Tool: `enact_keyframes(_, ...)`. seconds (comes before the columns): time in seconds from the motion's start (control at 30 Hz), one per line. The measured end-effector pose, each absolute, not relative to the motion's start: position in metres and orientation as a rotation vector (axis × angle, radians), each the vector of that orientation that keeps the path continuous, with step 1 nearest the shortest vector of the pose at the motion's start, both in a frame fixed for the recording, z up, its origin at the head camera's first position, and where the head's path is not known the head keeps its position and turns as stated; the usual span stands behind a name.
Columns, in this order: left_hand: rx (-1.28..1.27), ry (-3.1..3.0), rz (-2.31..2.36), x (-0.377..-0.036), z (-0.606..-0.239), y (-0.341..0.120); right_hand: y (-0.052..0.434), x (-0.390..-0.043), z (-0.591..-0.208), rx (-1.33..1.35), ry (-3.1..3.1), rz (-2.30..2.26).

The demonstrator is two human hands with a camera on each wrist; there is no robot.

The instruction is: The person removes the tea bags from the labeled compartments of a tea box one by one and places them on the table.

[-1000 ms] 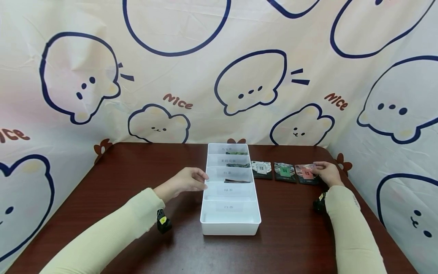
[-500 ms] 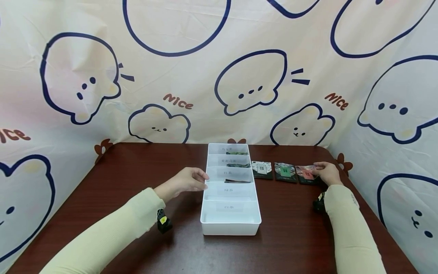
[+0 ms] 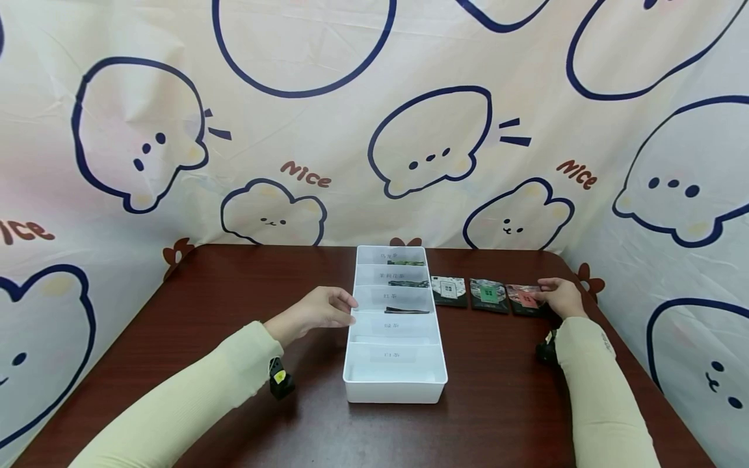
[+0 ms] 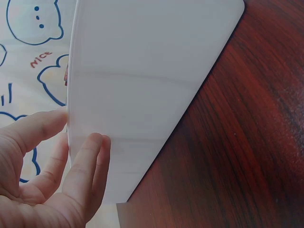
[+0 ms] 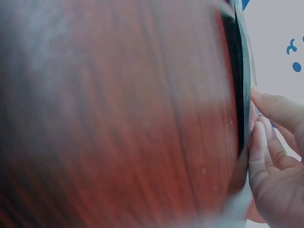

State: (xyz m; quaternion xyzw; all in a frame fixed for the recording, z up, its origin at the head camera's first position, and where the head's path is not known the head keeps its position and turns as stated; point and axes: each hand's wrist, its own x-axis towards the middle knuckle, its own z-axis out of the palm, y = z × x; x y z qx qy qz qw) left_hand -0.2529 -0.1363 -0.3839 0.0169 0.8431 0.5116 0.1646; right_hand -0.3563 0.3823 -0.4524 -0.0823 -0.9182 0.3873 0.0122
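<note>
Scarcely anything has moved since half a second ago; both hands keep their places. At the right of the table [image 3: 497, 390], the right hand [image 3: 563, 298] pinches the right edge of the red-labelled packet [image 3: 523, 298]. The left hand [image 3: 320, 307], fingers loosely extended, touches the rim and outer left wall of the white box [image 3: 393, 392]. That packet is flat and square, dark and patterned, its print too small to read. To its left lie the green-labelled packet [image 3: 489, 296] and the white-labelled packet [image 3: 448, 290], the latter just beside the box. Inside the box, compartment labels [image 3: 391, 355] read, from near to far, 白茶, 绿茶, 红茶 and 茉莉花茶; the farthest is unclear. Thin dark sachets [image 3: 407, 284] stand in the three far compartments. Behind, a cartoon-printed cloth [image 3: 339, 130] says "Nice".
</note>
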Motion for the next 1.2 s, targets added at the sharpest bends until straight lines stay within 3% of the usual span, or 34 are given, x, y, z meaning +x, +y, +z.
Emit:
enact_keyframes(0.3,0.052,2.397,1.461,-0.253,-0.385,-0.137,0.379,-0.354,-0.45,-0.26,-2.848,1.242)
enact_keyframes(0.5,0.038,2.418,1.444,-0.255,-0.386,-0.137,0.355,-0.353,-0.42,-0.204,-2.735,1.378)
enact_keyframes(0.87,0.079,2.395,1.478,-0.252,-0.385,-0.138,0.273,-0.343,-0.36,0.239,-2.344,1.921)
enact_keyframes(1.2,0.086,2.382,1.489,-0.253,-0.386,-0.138,0.206,-0.305,-0.35,0.592,-2.349,1.984)
